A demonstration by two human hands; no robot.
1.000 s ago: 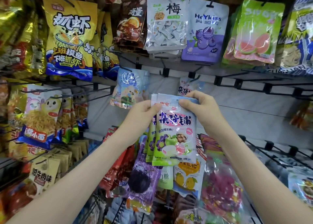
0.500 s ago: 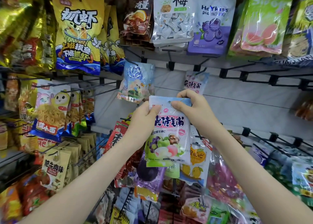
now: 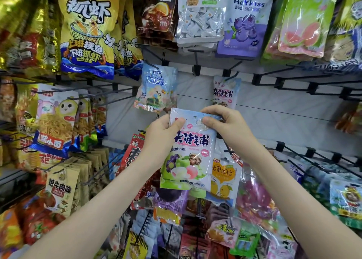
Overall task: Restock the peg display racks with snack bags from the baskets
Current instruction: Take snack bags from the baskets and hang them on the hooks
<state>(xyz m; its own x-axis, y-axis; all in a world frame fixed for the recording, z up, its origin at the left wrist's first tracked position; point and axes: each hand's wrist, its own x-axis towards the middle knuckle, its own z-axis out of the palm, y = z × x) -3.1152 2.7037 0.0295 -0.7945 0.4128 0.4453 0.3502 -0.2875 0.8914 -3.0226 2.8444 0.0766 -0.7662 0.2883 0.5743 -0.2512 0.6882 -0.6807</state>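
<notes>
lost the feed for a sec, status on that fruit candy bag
Left hand and right hand pinch the top corners of a pale blue and green plastic fruit-candy bag. Not yet hung. Matching bag on black wire peg above.

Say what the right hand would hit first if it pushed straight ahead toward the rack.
Likely the hanging bag, twin of the held snack bag, just beyond the right hand; depth is unclear.

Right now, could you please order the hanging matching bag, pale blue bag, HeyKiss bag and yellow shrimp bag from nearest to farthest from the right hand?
From the right hand:
1. The hanging matching bag, just above it.
2. The pale blue bag, up-left.
3. The HeyKiss bag, top row, above.
4. The yellow shrimp bag, far upper left.
</notes>
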